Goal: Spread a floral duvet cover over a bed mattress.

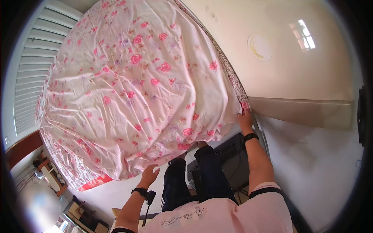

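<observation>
A pink and cream bedsheet with a rose print (pixel 151 87) covers a bed in front of me, creased in long folds. My right hand (pixel 245 118) is at the bed's right corner by the wall, its fingers closed on the sheet's corner. Beneath the sheet along that side shows a leopard-print edge (pixel 230 67). My left hand (pixel 149 175) is just below the sheet's near edge, fingers apart, holding nothing. Both wrists wear black bands.
A cream wall (pixel 276 70) with a ledge (pixel 303 113) runs along the right. Below the near edge stands a black case (pixel 233 163) by my legs. White louvred panels (pixel 35 70) are at the far left, with wooden furniture (pixel 51 174) lower left.
</observation>
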Motion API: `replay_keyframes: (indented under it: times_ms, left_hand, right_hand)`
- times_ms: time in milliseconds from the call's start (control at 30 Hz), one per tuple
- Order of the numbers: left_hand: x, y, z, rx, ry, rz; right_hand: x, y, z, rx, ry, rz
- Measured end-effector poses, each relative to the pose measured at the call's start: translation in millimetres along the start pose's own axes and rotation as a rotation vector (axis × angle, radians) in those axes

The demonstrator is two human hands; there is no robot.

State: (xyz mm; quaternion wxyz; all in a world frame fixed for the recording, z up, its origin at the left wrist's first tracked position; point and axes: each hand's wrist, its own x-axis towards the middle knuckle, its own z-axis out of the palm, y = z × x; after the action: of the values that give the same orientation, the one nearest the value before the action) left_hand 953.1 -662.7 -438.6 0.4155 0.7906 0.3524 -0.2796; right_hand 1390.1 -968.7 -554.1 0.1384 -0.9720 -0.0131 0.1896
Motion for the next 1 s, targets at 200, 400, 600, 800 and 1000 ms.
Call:
replay_keyframes:
  times_ms: [200,400,600,800,1000]
  left_hand:
    - [-6.3,-8.6,20.8,0.040,0.083,-0.012]
    - [6.0,28.8,13.5,0.297,0.180,-0.004]
    - [15.8,10.6,22.2,0.533,0.108,-0.097]
    - [19.9,-21.2,42.8,0.622,0.082,0.041]
    - [5.7,-20.1,42.5,0.477,0.197,0.102]
  right_hand:
    - [-17.0,-0.7,-29.0,0.002,0.036,-0.073]
    - [-36.0,1.6,-78.6,0.398,0.119,-0.095]
    - [-53.5,-11.1,-133.4,0.215,0.218,-0.274]
    - [-67.9,-9.8,-176.1,-0.317,0.172,-0.381]
    - [-88.4,-19.0,-190.2,-0.236,0.083,-0.233]
